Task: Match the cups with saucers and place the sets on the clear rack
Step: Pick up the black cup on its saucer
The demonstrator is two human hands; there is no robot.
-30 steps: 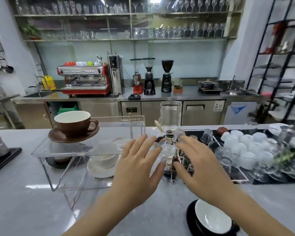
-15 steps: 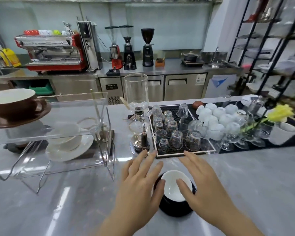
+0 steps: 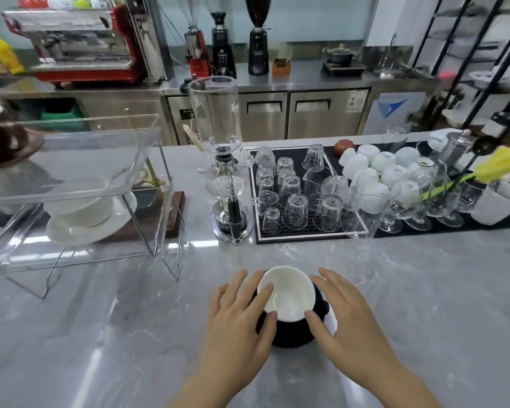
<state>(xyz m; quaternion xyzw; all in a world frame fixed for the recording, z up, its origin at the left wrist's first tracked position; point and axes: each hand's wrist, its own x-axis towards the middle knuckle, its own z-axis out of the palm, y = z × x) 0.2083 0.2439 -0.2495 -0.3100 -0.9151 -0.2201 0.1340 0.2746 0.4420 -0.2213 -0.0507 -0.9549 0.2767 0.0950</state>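
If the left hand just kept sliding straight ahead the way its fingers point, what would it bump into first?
The left hand points up and slightly right, its fingers already at the black cup on its black saucer. That cup comes first; beyond it, probably the siphon coffee maker, though depth is hard to judge.

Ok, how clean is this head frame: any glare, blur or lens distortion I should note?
Head view: wide-angle bending bows the black shelving at right; the brown cup at the left edge is smeared; ceiling light glares off the grey counter and the clear rack; both hands, left hand and right hand, and the black cup are fairly sharp.
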